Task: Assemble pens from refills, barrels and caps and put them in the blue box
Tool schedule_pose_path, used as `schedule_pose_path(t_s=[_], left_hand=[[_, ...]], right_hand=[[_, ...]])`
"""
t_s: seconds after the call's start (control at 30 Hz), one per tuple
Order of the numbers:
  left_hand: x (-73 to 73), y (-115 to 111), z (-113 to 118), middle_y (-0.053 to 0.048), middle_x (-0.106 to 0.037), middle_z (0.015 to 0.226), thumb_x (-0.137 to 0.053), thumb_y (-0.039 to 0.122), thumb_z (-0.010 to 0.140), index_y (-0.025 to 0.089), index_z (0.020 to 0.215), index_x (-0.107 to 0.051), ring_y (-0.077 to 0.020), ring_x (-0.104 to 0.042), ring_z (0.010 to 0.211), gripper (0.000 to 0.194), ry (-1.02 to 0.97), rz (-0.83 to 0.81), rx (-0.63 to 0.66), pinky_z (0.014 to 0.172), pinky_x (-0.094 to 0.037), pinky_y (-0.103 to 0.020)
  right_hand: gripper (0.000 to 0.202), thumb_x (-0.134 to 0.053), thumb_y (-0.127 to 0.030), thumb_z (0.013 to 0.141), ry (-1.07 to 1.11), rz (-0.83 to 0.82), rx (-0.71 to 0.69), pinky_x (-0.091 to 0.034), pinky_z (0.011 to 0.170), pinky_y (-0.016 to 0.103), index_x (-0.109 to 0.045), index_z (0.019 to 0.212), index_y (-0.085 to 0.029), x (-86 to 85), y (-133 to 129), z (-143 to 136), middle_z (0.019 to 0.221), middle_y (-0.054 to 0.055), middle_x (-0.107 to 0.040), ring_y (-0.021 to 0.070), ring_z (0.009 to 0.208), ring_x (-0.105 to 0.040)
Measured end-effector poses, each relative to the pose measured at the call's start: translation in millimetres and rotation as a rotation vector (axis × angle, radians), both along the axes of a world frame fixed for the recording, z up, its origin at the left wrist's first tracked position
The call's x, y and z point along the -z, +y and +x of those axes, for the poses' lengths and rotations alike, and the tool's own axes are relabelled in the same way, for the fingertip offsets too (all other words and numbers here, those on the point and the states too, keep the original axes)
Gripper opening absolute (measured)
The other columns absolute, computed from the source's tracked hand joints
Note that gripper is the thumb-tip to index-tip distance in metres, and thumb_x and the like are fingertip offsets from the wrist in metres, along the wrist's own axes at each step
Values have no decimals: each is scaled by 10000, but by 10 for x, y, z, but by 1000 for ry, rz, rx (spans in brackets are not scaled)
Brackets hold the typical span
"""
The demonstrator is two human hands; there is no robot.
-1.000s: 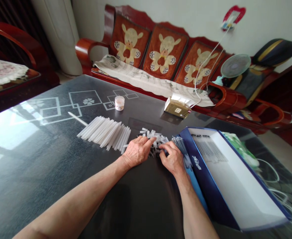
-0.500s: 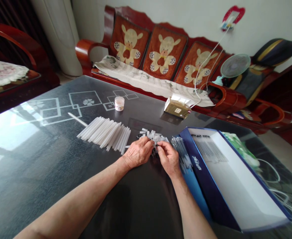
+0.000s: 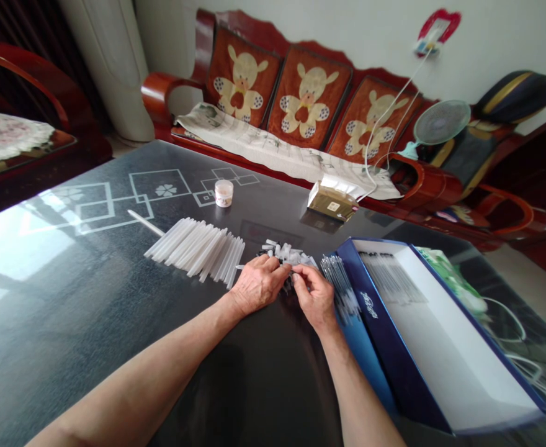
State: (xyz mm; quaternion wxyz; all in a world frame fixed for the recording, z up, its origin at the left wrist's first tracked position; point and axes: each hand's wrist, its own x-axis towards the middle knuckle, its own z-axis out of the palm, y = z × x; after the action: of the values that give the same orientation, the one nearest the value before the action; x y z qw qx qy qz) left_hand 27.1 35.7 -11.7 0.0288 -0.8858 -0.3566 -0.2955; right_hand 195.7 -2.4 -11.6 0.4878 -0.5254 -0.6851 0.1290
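Observation:
My left hand (image 3: 261, 284) is closed, with the pale end of a slim white pen barrel (image 3: 240, 267) sticking out on its left side. Close beside it, my right hand (image 3: 316, 296) pinches thumb and forefinger on a small dark piece, too covered to name. The fingertips of both hands nearly meet. Just beyond them lies a pile of small white and black pen parts (image 3: 288, 253), partly hidden by my fingers. Left of my hands, many whitish pen barrels (image 3: 198, 246) lie side by side. To the right, thin pen refills (image 3: 339, 287) rest on a blue surface.
An open blue box (image 3: 375, 323) with white inside holds more refills (image 3: 389, 276). A green-white packet (image 3: 454, 279) and white cables (image 3: 528, 372) lie beyond it. A small round jar (image 3: 223, 194) and a tissue pack (image 3: 332, 200) stand farther back on the dark table (image 3: 170, 372).
The barrel end beside my left hand has risen slightly, and my left fingers have shifted a little toward my right hand. Everything else stays in place.

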Motion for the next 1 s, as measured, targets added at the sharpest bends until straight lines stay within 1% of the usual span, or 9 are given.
schedule_pose_path(t_s=[0.1, 0.2, 0.3, 0.4, 0.57, 0.7, 0.77, 0.87, 1.0], left_hand=[[-10, -3, 2, -44, -571, 782, -377, 289, 979, 192, 1062, -628, -186, -516, 743, 282, -11, 5, 8, 711, -447, -310], [-12, -2, -2, -49, -573, 784, -379, 294, 975, 180, 1056, -628, -187, -513, 739, 285, -26, 5, 16, 714, -448, -315], [-8, 2, -9, -51, -571, 781, -391, 286, 967, 173, 1056, -625, -186, -512, 734, 274, -30, 5, 28, 707, -447, -315], [3, 7, -11, -51, -571, 782, -397, 285, 962, 172, 1054, -624, -184, -510, 727, 269, -38, 19, 38, 700, -443, -316], [21, 6, 0, -49, -564, 779, -387, 295, 968, 173, 1064, -622, -185, -510, 728, 282, -56, 50, 78, 696, -434, -318], [26, 2, 8, -44, -553, 769, -389, 288, 968, 174, 1068, -621, -185, -509, 732, 276, -62, 59, 104, 699, -428, -316], [28, 2, 9, -44, -554, 773, -390, 287, 968, 173, 1069, -618, -185, -506, 731, 274, -67, 55, 99, 698, -427, -315], [31, 5, 6, -43, -556, 780, -387, 288, 970, 174, 1071, -615, -185, -504, 733, 274, -68, 46, 91, 700, -426, -315], [27, 1, 4, -43, -552, 776, -381, 291, 972, 176, 1063, -618, -189, -506, 741, 279, -65, 41, 94, 704, -428, -318]], right_hand=[[142, -574, -219, 854, 43, -40, -3, -550, 744, 296, -653, 973, -209, 9, -9, -9, 921, 52, -695, 174, 829, -664], [189, -599, -272, 845, 177, -151, -5, -565, 718, 298, -640, 1017, -205, 24, -14, -8, 903, 49, -702, 175, 787, -674], [198, -622, -339, 829, 313, -273, -16, -577, 677, 300, -648, 965, -199, 30, -8, 2, 847, 38, -712, 175, 713, -685], [221, -623, -387, 825, 346, -337, -12, -576, 620, 293, -650, 932, -195, 9, -6, 16, 787, 30, -715, 178, 659, -687], [210, -549, -389, 881, 84, -240, 18, -529, 577, 287, -645, 856, -204, -59, -30, 29, 678, 25, -693, 178, 598, -653], [306, -478, -359, 922, -93, -133, 82, -486, 575, 288, -605, 688, -209, -71, -42, 18, 602, 30, -650, 170, 559, -612], [294, -451, -339, 933, -91, -115, 90, -484, 589, 285, -616, 731, -203, -66, -47, 15, 626, 33, -652, 172, 589, -620], [185, -486, -312, 906, -42, -113, 50, -487, 584, 273, -620, 924, -186, -64, -60, 17, 727, 35, -666, 165, 620, -625], [128, -536, -287, 868, -55, -99, -5, -480, 572, 262, -594, 917, -185, -69, -64, 21, 766, 30, -657, 148, 607, -600]])
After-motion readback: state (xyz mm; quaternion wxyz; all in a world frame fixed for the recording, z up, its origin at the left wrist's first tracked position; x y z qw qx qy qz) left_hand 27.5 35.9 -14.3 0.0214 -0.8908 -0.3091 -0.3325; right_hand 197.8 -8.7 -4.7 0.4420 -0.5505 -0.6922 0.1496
